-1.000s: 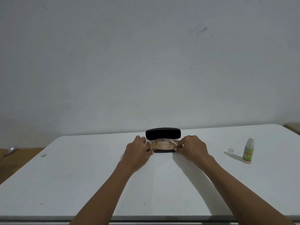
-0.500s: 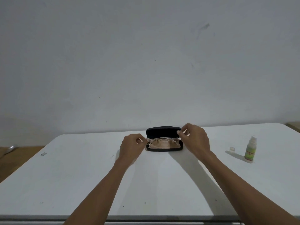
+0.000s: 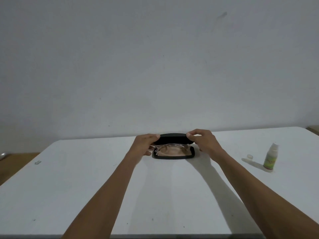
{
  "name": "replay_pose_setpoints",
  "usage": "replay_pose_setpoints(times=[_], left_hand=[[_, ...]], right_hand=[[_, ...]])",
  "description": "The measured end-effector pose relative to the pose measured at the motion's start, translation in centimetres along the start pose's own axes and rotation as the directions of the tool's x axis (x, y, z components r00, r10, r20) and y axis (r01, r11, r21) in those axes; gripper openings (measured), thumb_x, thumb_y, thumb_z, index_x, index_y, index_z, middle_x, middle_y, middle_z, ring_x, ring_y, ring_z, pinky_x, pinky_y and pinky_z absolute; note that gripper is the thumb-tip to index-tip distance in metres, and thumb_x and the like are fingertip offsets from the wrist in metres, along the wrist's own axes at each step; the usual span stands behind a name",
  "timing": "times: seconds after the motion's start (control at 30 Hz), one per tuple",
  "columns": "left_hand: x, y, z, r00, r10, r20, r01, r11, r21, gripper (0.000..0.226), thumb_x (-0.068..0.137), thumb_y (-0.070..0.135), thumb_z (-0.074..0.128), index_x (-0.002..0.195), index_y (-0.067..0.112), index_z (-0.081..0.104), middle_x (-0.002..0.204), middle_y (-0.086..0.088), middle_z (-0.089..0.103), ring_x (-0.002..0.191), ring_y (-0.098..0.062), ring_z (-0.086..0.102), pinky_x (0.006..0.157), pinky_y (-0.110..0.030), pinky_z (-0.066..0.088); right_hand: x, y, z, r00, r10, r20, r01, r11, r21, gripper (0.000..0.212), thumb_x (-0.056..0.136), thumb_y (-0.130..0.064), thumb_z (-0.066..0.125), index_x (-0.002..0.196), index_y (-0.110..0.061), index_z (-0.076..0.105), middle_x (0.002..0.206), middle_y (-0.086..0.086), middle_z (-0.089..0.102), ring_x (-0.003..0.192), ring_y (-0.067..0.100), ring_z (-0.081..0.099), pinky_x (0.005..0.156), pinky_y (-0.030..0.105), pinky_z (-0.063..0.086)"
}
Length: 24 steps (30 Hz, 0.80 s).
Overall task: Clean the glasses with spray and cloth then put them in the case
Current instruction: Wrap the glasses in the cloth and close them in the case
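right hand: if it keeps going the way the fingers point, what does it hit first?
The right hand points left along the raised case lid, which its fingertips already seem to touch. Past that, the left hand at the lid's other end. Depth is unclear.

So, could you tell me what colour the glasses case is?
Black outside, with a tan lining; the glasses case shows best in the head view.
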<state>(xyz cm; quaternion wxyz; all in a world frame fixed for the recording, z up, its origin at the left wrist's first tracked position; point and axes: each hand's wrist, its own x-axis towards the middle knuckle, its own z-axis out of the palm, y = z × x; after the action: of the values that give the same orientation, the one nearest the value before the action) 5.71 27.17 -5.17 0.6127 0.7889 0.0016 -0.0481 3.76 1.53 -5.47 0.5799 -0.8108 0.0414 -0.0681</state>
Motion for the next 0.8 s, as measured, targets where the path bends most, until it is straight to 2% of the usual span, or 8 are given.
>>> replay_pose_setpoints(times=[0.17, 0.23, 0.33, 0.43, 0.53, 0.63, 0.7, 0.8], left_hand=[[-0.7, -0.6, -0.8, 0.997, 0.001, 0.08, 0.005, 0.997, -0.075, 0.025, 0.085, 0.039, 0.078, 0.105, 0.024, 0.08, 0.105, -0.004, 0.076, 0.087, -0.02, 0.064, 0.08, -0.029, 0.05], [-1.1, -1.0, -1.0, 0.993, 0.008, 0.117, 0.006, 0.993, -0.119, 0.026, 0.083, 0.031, 0.082, 0.108, 0.022, 0.079, 0.108, -0.007, 0.078, 0.091, -0.02, 0.068, 0.086, -0.028, 0.052], [-1.7, -1.8, -1.1, 0.989, 0.048, 0.139, -0.026, 0.987, -0.16, 0.03, 0.084, 0.013, 0.081, 0.113, 0.016, 0.077, 0.115, -0.009, 0.076, 0.102, -0.017, 0.07, 0.087, -0.025, 0.056], [-2.0, -2.3, -1.1, 0.984, 0.085, 0.156, -0.056, 0.981, -0.187, 0.033, 0.083, 0.003, 0.079, 0.116, 0.01, 0.076, 0.119, -0.014, 0.073, 0.104, -0.018, 0.07, 0.082, -0.023, 0.058], [-1.9, -3.0, -1.0, 0.981, 0.112, 0.16, -0.082, 0.979, -0.188, 0.035, 0.078, -0.006, 0.08, 0.111, 0.006, 0.077, 0.121, -0.025, 0.069, 0.105, -0.025, 0.069, 0.082, -0.028, 0.059], [-1.6, -3.5, -0.8, 0.981, 0.14, 0.132, -0.118, 0.98, -0.158, 0.039, 0.069, -0.008, 0.084, 0.103, 0.008, 0.08, 0.112, -0.033, 0.065, 0.1, -0.031, 0.064, 0.086, -0.038, 0.061], [-1.6, -3.7, -0.7, 0.983, 0.145, 0.112, -0.129, 0.982, -0.135, 0.04, 0.065, -0.006, 0.085, 0.101, 0.011, 0.081, 0.104, -0.025, 0.067, 0.095, -0.031, 0.063, 0.085, -0.037, 0.061], [-1.9, -4.0, -0.3, 0.983, 0.171, 0.058, -0.167, 0.983, -0.07, 0.04, 0.066, -0.007, 0.085, 0.099, 0.015, 0.08, 0.106, -0.014, 0.075, 0.091, -0.027, 0.067, 0.087, -0.042, 0.062]], right_hand=[[-1.0, 0.3, -0.4, 0.997, -0.013, 0.07, 0.014, 1.0, -0.02, 0.01, 0.093, -0.035, 0.073, 0.09, -0.026, 0.075, 0.099, -0.006, 0.076, 0.073, 0.008, 0.058, 0.068, 0.025, 0.041], [-1.6, 0.8, -0.6, 0.995, -0.053, 0.083, 0.055, 0.998, -0.029, 0.004, 0.092, -0.03, 0.074, 0.092, -0.026, 0.075, 0.102, -0.005, 0.078, 0.086, 0.009, 0.066, 0.073, 0.024, 0.044], [-2.6, 1.8, -0.5, 0.986, -0.14, 0.086, 0.148, 0.984, -0.095, 0.006, 0.092, -0.02, 0.075, 0.098, -0.021, 0.076, 0.102, -0.015, 0.074, 0.097, -0.013, 0.062, 0.078, 0.004, 0.042], [-3.0, 2.6, -0.4, 0.98, -0.185, 0.074, 0.195, 0.969, -0.152, 0.011, 0.091, -0.019, 0.075, 0.1, -0.023, 0.076, 0.103, -0.021, 0.071, 0.096, -0.022, 0.055, 0.078, 0.002, 0.038], [-3.3, 3.1, -0.4, 0.975, -0.205, 0.087, 0.217, 0.962, -0.163, 0.013, 0.089, -0.017, 0.076, 0.099, -0.025, 0.075, 0.107, -0.02, 0.07, 0.104, -0.006, 0.059, 0.082, 0.008, 0.039], [-3.6, 3.5, -0.2, 0.977, -0.197, 0.081, 0.207, 0.966, -0.155, 0.016, 0.087, -0.014, 0.077, 0.098, -0.025, 0.074, 0.112, -0.018, 0.07, 0.111, 0.015, 0.059, 0.086, 0.025, 0.041], [-3.8, 3.4, -0.1, 0.978, -0.192, 0.082, 0.203, 0.968, -0.15, 0.016, 0.087, -0.013, 0.077, 0.098, -0.024, 0.074, 0.112, -0.02, 0.068, 0.112, 0.019, 0.059, 0.085, 0.024, 0.041], [-3.9, 3.0, 0.0, 0.979, -0.183, 0.092, 0.198, 0.962, -0.189, 0.015, 0.088, -0.014, 0.076, 0.098, -0.023, 0.071, 0.11, -0.018, 0.068, 0.111, 0.02, 0.063, 0.083, 0.026, 0.045]])
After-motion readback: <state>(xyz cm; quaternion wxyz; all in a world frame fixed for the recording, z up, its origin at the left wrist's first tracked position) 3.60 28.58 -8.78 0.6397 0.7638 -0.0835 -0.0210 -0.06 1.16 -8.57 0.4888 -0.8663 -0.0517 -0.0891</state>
